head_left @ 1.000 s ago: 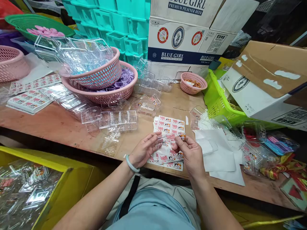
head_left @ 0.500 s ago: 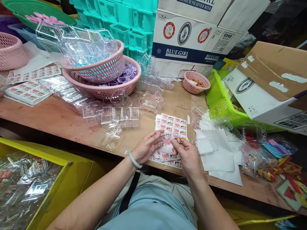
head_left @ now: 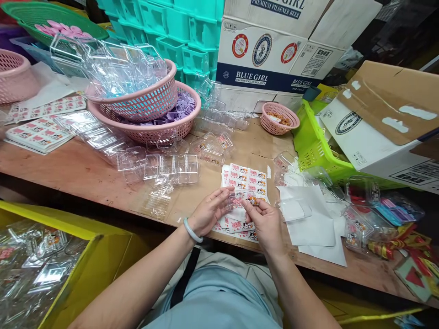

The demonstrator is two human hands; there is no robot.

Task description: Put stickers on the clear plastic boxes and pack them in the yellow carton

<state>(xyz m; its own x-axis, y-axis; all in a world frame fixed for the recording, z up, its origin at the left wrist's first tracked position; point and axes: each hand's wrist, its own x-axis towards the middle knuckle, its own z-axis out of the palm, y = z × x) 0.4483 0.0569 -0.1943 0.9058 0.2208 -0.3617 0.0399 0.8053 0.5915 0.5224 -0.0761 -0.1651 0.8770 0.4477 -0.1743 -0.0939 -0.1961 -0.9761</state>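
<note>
Over a stack of sticker sheets [head_left: 239,171] printed with pink lettering and cartoon cats, my left hand [head_left: 210,211] holds a small clear plastic case [head_left: 227,204] between thumb and fingers. My right hand [head_left: 264,221] is closed at the case's right side, thumb and forefinger pinching a cat sticker [head_left: 252,200]. The sticker lies against the clear plastic; whether it is fully stuck down I cannot tell. Beyond my left hand sit several clear cases [head_left: 173,168] in a row. White backing paper [head_left: 310,228] lies to the right of my right hand.
Pink baskets [head_left: 144,130] with clear and purple plastic parts stand at back left. A small pink basket [head_left: 279,119], a lime-green crate [head_left: 310,141] and cartons [head_left: 254,55] fill the back and right. A yellow bin [head_left: 113,246] of finished-looking cases is below left.
My right thumb and forefinger have shifted slightly left along the sticker. My left hand stays almost still with the case; the whole view has moved very slightly.
</note>
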